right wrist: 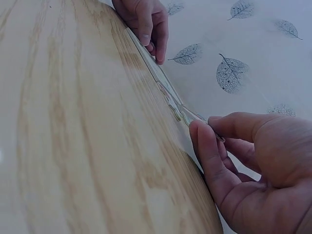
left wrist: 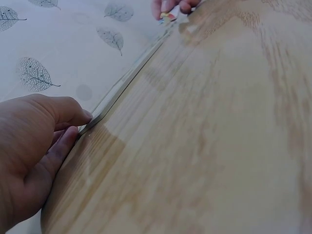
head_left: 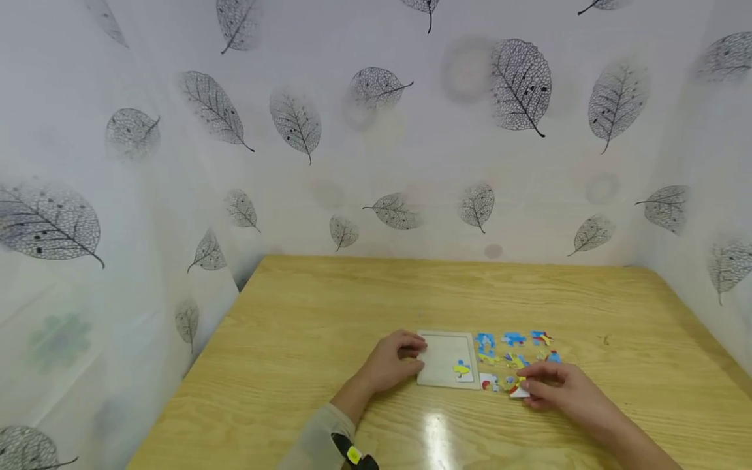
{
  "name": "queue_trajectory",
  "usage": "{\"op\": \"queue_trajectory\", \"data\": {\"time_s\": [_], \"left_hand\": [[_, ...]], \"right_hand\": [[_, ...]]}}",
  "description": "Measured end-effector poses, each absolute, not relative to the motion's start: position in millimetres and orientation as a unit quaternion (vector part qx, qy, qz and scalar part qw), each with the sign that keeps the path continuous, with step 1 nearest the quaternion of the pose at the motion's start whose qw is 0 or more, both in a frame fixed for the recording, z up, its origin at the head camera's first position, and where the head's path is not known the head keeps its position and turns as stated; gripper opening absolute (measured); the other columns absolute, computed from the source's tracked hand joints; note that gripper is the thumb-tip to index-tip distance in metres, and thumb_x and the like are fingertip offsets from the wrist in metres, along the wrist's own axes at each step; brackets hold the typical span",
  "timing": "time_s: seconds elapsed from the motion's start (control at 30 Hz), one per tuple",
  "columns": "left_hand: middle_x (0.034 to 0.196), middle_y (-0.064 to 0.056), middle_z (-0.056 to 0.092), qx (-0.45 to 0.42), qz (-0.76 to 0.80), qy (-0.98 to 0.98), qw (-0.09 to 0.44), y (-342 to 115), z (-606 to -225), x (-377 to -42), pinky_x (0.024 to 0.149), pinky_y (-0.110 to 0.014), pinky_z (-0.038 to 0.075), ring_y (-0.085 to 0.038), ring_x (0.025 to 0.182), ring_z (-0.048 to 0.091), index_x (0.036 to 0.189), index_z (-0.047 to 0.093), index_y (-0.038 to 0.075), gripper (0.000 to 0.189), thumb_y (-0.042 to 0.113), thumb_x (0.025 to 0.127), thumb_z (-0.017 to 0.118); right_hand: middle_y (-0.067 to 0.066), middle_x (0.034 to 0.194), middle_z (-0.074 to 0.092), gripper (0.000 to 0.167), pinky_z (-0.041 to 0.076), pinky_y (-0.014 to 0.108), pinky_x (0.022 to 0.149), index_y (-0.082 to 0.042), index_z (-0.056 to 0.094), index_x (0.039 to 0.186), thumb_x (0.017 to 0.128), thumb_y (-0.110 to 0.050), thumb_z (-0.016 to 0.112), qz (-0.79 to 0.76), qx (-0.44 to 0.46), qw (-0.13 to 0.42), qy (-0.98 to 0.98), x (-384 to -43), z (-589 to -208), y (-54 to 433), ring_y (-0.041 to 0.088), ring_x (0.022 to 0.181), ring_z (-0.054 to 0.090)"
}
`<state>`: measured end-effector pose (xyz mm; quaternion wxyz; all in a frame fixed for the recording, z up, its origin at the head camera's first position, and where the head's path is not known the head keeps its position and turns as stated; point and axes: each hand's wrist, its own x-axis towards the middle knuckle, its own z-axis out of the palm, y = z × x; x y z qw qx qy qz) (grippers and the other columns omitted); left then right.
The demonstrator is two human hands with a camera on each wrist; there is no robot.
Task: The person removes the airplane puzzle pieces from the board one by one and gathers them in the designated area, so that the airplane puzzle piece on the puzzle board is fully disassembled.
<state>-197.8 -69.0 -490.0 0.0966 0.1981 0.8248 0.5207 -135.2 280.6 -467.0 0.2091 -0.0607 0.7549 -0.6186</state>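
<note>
A pale wooden puzzle tray (head_left: 437,356) lies flat on the table, with one yellow, blue and white puzzle piece (head_left: 461,371) in its lower right corner. At the tray's left edge, my left hand (head_left: 392,360) holds the rim with thumb and fingers; the left wrist view shows the fingertips (left wrist: 84,117) at the tray's corner. Just right of the tray, my right hand (head_left: 555,386) pinches a puzzle piece (head_left: 519,392) with white, red and yellow on it, slightly tilted. In the right wrist view that piece is mostly hidden by the fingers.
Several loose puzzle pieces (head_left: 514,339) lie in rough rows right of the tray, some partly behind my right hand. The wooden table (head_left: 317,307) meets a leaf-patterned curtain (head_left: 376,156) at its back and sides. A dark band with a yellow mark (head_left: 354,455) crosses my left sleeve.
</note>
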Motion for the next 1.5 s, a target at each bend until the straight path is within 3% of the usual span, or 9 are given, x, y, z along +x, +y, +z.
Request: {"op": "queue_trajectory", "data": {"time_s": [0.3, 0.63, 0.93, 1.13, 1.5], "left_hand": [[0.123, -0.006, 0.061, 0.201, 0.517, 0.826, 0.098, -70, -488, -198, 0.095, -0.02, 0.055, -0.019, 0.11, 0.066, 0.115, 0.069, 0.003, 0.028, 0.006, 0.088, 0.074], [0.122, -0.005, 0.062, 0.201, 0.522, 0.823, 0.098, -70, -488, -199, 0.094, -0.019, 0.055, -0.019, 0.109, 0.066, 0.113, 0.07, 0.002, 0.027, 0.005, 0.087, 0.075], [0.123, -0.006, 0.062, 0.2, 0.527, 0.82, 0.099, -70, -490, -200, 0.095, -0.018, 0.054, -0.02, 0.11, 0.066, 0.114, 0.07, 0.002, 0.028, 0.005, 0.087, 0.074], [0.123, -0.006, 0.062, 0.203, 0.53, 0.817, 0.101, -69, -489, -199, 0.095, -0.019, 0.054, -0.02, 0.11, 0.066, 0.114, 0.07, 0.002, 0.028, 0.005, 0.087, 0.074], [0.123, -0.006, 0.061, 0.202, 0.531, 0.817, 0.101, -69, -488, -198, 0.096, -0.02, 0.054, -0.021, 0.111, 0.065, 0.114, 0.07, 0.002, 0.027, 0.006, 0.088, 0.074]], "right_hand": [[0.002, 0.1, 0.072, 0.046, 0.063, 0.032, 0.073, 0.012, 0.059, 0.125, 0.096, -0.022, 0.068, -0.586, 0.014, 0.171, 0.792, -135, -465, 280, 0.017, 0.08, 0.071], [0.009, 0.098, 0.071, 0.038, 0.062, 0.028, 0.066, 0.01, 0.064, 0.117, 0.088, -0.012, 0.076, -0.542, 0.057, 0.1, 0.832, -133, -473, 269, 0.012, 0.077, 0.068], [0.006, 0.099, 0.07, 0.041, 0.063, 0.027, 0.072, 0.011, 0.063, 0.119, 0.089, -0.014, 0.075, -0.575, 0.064, 0.12, 0.807, -135, -470, 273, 0.012, 0.082, 0.07], [0.006, 0.098, 0.072, 0.041, 0.062, 0.028, 0.069, 0.011, 0.062, 0.119, 0.091, -0.017, 0.074, -0.572, 0.056, 0.133, 0.808, -135, -469, 275, 0.013, 0.079, 0.069], [0.008, 0.097, 0.067, 0.04, 0.063, 0.027, 0.069, 0.012, 0.06, 0.12, 0.089, -0.011, 0.074, -0.577, 0.035, 0.108, 0.809, -137, -463, 261, 0.012, 0.078, 0.069]]}}
